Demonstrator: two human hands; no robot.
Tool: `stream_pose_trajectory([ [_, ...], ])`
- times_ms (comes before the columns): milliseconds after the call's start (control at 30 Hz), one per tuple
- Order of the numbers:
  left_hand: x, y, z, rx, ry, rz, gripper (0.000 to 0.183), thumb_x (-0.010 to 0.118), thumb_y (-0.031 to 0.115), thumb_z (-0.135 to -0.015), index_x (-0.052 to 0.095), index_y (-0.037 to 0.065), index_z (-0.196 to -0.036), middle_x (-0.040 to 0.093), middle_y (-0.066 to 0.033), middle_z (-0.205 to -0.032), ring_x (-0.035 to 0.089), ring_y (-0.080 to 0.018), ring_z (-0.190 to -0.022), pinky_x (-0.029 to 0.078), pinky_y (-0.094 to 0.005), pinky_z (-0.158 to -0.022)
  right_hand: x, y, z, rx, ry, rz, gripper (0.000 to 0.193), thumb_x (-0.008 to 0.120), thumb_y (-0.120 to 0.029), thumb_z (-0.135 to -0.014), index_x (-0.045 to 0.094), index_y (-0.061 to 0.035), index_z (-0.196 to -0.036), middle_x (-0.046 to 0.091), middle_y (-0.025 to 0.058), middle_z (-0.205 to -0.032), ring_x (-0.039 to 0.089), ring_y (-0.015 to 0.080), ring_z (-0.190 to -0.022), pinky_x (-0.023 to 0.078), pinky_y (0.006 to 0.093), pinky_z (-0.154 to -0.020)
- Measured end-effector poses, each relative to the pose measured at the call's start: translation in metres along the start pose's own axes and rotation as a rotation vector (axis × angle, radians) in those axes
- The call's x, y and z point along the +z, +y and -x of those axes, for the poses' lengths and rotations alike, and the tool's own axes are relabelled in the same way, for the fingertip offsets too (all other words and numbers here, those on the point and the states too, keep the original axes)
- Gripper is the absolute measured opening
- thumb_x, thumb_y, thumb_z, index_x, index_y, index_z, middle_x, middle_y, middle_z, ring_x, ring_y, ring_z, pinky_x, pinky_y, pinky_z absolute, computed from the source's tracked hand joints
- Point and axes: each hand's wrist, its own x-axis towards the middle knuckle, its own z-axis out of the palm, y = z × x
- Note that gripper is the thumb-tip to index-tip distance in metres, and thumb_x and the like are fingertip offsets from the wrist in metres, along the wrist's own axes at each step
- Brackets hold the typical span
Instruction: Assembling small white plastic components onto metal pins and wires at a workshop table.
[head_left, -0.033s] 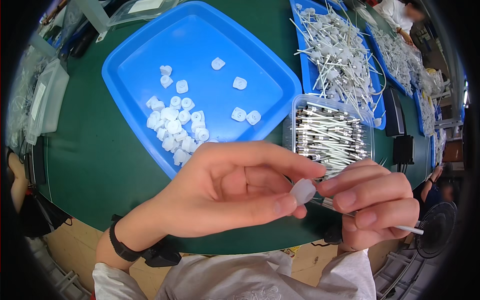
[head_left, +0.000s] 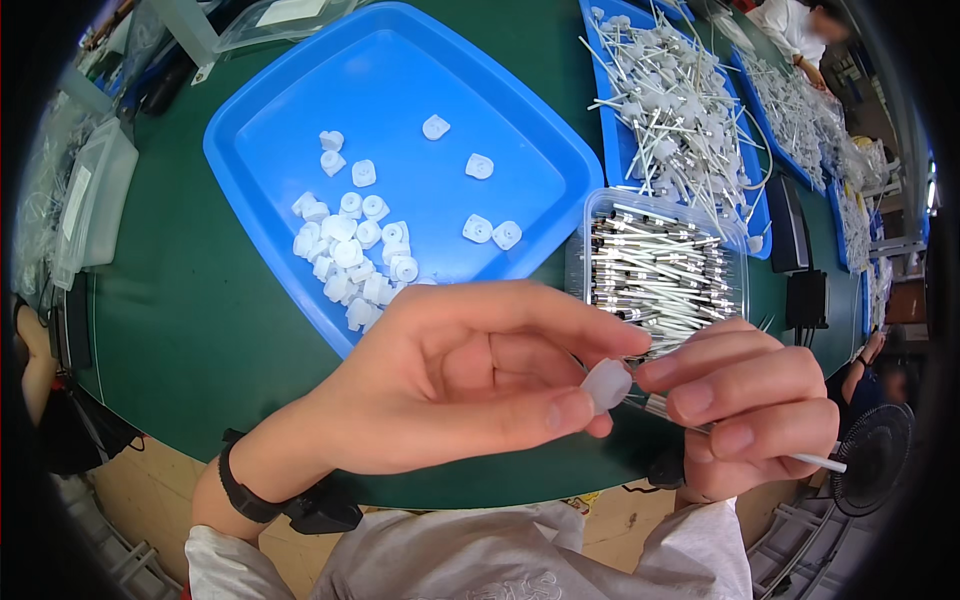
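In front of my body, my left hand point(head_left: 480, 375) pinches a small translucent white plastic cap point(head_left: 607, 386) between thumb and fingers. Close beside it, my right hand point(head_left: 750, 405) is closed around a thin white tube point(head_left: 820, 461) with a metal section, its end sticking out past the little finger. The tube's other end points at the cap; my fingers hide whether the two touch. More white caps point(head_left: 347, 252) lie heaped in the near part of a blue tray point(head_left: 390, 22), with several scattered singly. Behind my right hand, a clear plastic box point(head_left: 583, 262) holds many similar tubes.
A second blue tray point(head_left: 617, 150) at the back right is piled with tubes bearing white caps. More loaded trays point(head_left: 785, 110) stand farther right, near another person point(head_left: 790, 25). At left is a clear bin point(head_left: 108, 195). The green table point(head_left: 200, 310) curves toward me; a black fan point(head_left: 873, 460) stands at right.
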Motion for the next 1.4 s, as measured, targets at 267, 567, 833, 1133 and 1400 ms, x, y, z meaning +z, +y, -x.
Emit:
stream_pose_trajectory([
  [267, -0.002, 0.000, -0.002, 0.002, -0.054, -0.102, 0.032, 0.055, 0.009, -0.079, 0.053, -0.011, -0.103, 0.056, -0.0161, -0.091, 0.057, -0.0195, -0.080, 0.047, -0.0291, -0.070, 0.000, -0.003, 0.000, -0.046, -0.011, 0.136, 0.023, 0.063, -0.003, -0.073, 0.043, -0.0104, -0.081, 0.055, 0.0062, -0.081, 0.060, 0.0226, -0.063, 0.046, 0.0267, -0.050],
  [567, -0.002, -0.003, -0.002, -0.053, 0.030, 0.004, 0.017, 0.047, 0.009, -0.077, 0.049, -0.006, -0.084, 0.051, -0.0135, -0.085, 0.053, -0.0190, -0.067, 0.042, -0.0270, -0.062, 0.004, -0.005, 0.003, -0.040, 0.046, 0.121, 0.023, 0.063, -0.002, -0.073, 0.043, -0.0104, -0.081, 0.056, 0.0061, -0.079, 0.060, 0.0212, -0.062, 0.046, 0.0261, -0.050],
  [833, -0.005, 0.000, -0.002, -0.130, -0.041, 0.003, 0.019, 0.044, 0.016, -0.077, 0.050, -0.002, -0.079, 0.044, -0.0091, -0.079, 0.039, -0.0121, -0.058, 0.033, -0.0237, -0.054, 0.000, -0.001, 0.001, 0.112, -0.005, -0.128, 0.019, 0.062, 0.001, -0.072, 0.045, -0.0059, -0.080, 0.056, 0.0103, -0.077, 0.060, 0.0220, -0.062, 0.050, 0.0291, -0.052],
  [1133, 0.001, 0.003, 0.001, -0.042, 0.039, -0.210, 0.006, 0.058, 0.004, -0.070, 0.054, 0.000, -0.074, 0.047, -0.0037, -0.075, 0.042, -0.0104, -0.067, 0.031, -0.0227, -0.059, -0.004, 0.004, -0.003, 0.183, -0.111, -0.279, 0.018, 0.061, 0.005, -0.068, 0.048, 0.0001, -0.079, 0.057, 0.0168, -0.075, 0.060, 0.0216, -0.063, 0.050, 0.0291, -0.053],
  [1400, 0.000, 0.002, 0.003, -0.145, 0.000, -0.176, 0.007, 0.059, 0.004, -0.069, 0.055, 0.000, -0.073, 0.048, -0.0040, -0.076, 0.043, -0.0110, -0.069, 0.032, -0.0236, -0.061, 0.000, 0.012, -0.003, 0.278, -0.125, -0.559, 0.015, 0.057, 0.009, -0.067, 0.047, 0.0051, -0.079, 0.057, 0.0212, -0.071, 0.061, 0.0237, -0.061, 0.052, 0.0308, -0.054],
])
